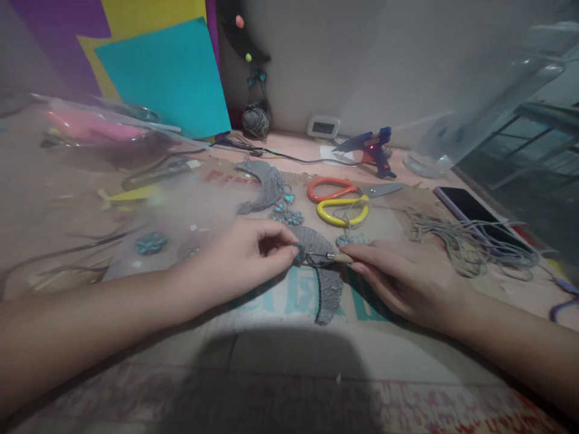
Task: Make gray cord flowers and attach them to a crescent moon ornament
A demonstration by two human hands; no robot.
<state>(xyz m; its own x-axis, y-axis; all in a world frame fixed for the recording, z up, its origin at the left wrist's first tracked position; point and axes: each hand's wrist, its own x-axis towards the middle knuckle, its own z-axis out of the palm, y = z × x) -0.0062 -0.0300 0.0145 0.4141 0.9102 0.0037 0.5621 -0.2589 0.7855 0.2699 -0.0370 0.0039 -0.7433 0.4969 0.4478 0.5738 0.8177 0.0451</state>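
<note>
A grey yarn-wrapped crescent (pixel 329 292) lies on the cardboard, between my two hands. My left hand (pixel 246 256) is closed, with thumb and forefinger pinched at the crescent's left edge; a small dark teal bit shows at the fingertips. My right hand (pixel 407 274) grips the wooden handle of a thin-shafted awl (pixel 338 258), its metal tip pointing left across the crescent. Just above the right fingertips sits a small turquoise and grey piece (pixel 344 240) with a strand running up from it. Beyond lie a second grey crescent (pixel 270 184) and small turquoise-and-grey ornaments (pixel 287 212).
Scissors (pixel 337 200) with red and yellow handles lie ahead. Loose grey cord (pixel 465 244) and a phone (pixel 479 214) are at right. Farther back stand a glue gun (pixel 373 149), a small digital clock (pixel 323 126) and a yarn ball (pixel 256 120). A turquoise flower (pixel 151 243) lies left.
</note>
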